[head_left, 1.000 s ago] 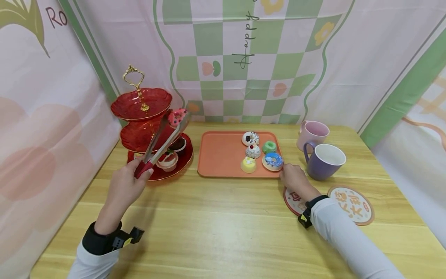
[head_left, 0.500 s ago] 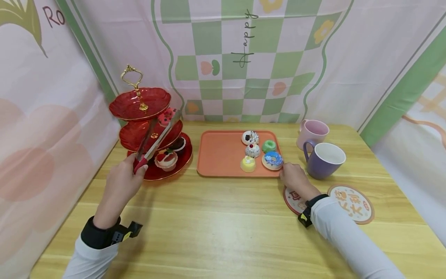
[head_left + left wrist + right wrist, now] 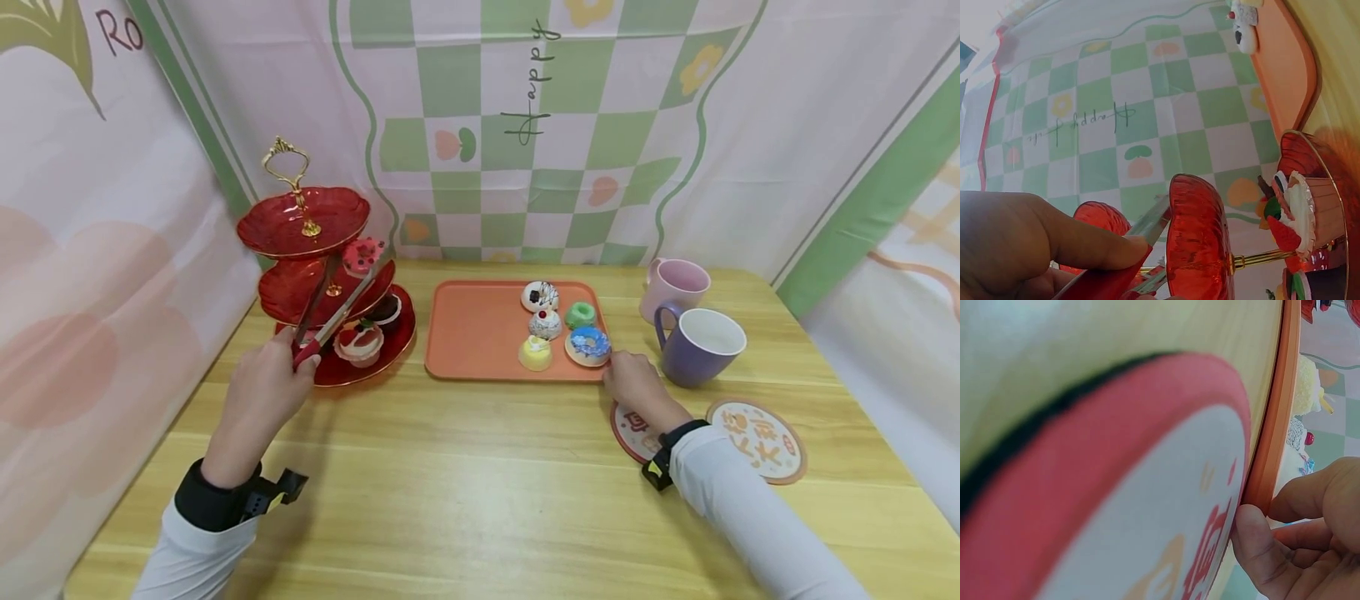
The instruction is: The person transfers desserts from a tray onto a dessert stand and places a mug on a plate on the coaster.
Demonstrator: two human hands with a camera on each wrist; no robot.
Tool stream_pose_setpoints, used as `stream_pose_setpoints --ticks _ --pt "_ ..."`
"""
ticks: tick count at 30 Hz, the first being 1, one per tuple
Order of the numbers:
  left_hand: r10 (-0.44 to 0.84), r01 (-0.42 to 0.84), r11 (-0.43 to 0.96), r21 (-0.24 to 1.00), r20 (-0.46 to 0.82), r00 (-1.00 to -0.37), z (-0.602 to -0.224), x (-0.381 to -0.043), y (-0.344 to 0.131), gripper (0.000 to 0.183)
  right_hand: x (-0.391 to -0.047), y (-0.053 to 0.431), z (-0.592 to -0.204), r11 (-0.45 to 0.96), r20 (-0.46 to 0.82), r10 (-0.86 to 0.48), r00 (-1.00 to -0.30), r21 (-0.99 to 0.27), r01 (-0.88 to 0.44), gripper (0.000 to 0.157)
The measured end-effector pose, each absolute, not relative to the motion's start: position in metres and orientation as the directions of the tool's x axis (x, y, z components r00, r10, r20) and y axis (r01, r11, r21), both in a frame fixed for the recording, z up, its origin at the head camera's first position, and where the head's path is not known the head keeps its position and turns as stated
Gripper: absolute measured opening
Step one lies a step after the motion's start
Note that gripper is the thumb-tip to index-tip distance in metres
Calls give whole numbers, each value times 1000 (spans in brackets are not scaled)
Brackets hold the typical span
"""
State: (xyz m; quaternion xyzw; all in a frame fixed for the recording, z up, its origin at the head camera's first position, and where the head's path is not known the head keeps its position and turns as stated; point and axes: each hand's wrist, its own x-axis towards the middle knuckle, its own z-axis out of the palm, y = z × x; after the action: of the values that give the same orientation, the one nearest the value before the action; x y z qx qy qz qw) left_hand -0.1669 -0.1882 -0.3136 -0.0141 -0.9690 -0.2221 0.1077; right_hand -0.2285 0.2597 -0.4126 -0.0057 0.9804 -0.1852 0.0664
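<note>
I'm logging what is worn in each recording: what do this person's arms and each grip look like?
The left grip and right grip are bare hands, no gloves. The left sleeve and right sleeve are long, plain and whitish. Each wrist wears a black band with a small black device and yellow marking. No cables are visible.

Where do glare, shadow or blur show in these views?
Head: largely sharp, pale sheen on the light wood-grain table, soft shadow beside the black left wrist strap; left wrist: upper-left corner washed out, glints on the red scalloped tiered stand; right wrist: the round white red-rimmed coaster looks soft up close, with hazy glare upper left.
</note>
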Motion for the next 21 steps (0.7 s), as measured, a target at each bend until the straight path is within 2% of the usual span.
stream_pose_setpoints --ticks 21 --pt "-7 106 894 435 251 -968 -316 -167 -187 31 -229 259 -414 932 -117 -38 -992 -361 6 17"
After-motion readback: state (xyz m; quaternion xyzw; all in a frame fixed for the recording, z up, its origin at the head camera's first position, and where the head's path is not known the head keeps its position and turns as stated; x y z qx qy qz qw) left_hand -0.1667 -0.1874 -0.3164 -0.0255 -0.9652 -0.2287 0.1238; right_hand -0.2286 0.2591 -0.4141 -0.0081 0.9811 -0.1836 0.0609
